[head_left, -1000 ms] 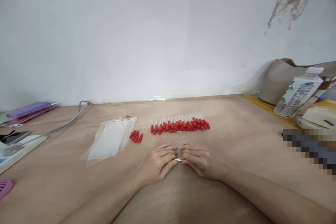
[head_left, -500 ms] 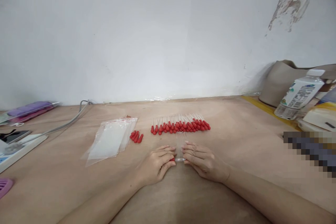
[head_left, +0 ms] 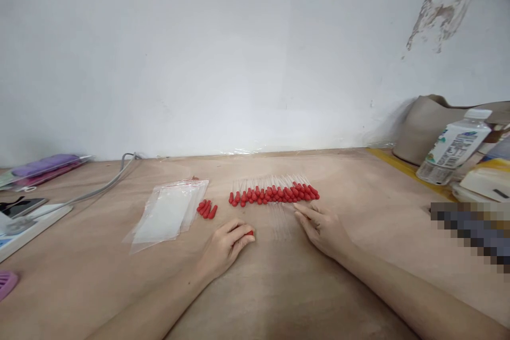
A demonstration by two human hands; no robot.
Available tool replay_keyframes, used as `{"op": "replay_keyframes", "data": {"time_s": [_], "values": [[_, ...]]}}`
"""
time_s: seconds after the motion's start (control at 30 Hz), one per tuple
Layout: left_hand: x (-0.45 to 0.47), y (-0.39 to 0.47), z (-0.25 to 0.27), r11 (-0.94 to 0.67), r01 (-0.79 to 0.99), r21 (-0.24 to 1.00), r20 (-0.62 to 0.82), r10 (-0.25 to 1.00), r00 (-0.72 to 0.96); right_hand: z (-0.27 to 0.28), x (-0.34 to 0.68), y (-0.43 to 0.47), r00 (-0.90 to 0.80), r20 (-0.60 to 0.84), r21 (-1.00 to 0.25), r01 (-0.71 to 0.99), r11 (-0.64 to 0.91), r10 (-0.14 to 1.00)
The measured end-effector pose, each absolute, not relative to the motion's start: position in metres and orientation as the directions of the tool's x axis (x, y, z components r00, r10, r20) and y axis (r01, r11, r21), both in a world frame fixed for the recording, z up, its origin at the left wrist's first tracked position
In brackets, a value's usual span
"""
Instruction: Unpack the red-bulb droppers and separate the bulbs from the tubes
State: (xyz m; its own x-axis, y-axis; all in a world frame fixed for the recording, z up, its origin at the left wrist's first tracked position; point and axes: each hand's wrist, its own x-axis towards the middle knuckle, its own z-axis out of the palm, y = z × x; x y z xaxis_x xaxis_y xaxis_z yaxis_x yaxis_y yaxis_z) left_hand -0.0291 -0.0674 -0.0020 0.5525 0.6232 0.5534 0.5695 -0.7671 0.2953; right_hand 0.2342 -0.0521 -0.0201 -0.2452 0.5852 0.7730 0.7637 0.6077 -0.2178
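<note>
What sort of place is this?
Likely a makeshift worktable against a wall, home or small workshop: red-bulbed tubes in a row, stacked clear bags, and a drink bottle nearby.

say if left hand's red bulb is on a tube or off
Off, it seems: no tube shows at the red bulb's exposed end; the left hand hides the rest.
</note>
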Motion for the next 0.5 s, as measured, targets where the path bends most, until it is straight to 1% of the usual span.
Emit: {"op": "replay_keyframes", "data": {"time_s": [0.1, 0.23, 0.37, 0.5], "values": [[-0.027, -0.067, -0.003, -0.723, 0.611, 0.322, 0.562, 0.666, 0.491, -0.022, 0.232, -0.048, -0.235, 0.753, -0.218, 0.792, 0.57, 0.614], [-0.026, -0.066, -0.003, -0.693, 0.651, 0.309, 0.588, 0.677, 0.442, -0.025, 0.227, -0.043, -0.239, 0.705, -0.234, 0.811, 0.537, 0.668], [-0.027, -0.064, -0.003, -0.68, 0.66, 0.319, 0.599, 0.684, 0.415, -0.025, 0.224, -0.045, -0.291, 0.686, -0.212, 0.797, 0.565, 0.667], [-0.028, -0.065, -0.003, -0.65, 0.663, 0.371, 0.575, 0.721, 0.386, -0.021, 0.222, -0.052, -0.316, 0.662, -0.206, 0.795, 0.57, 0.68]]}}
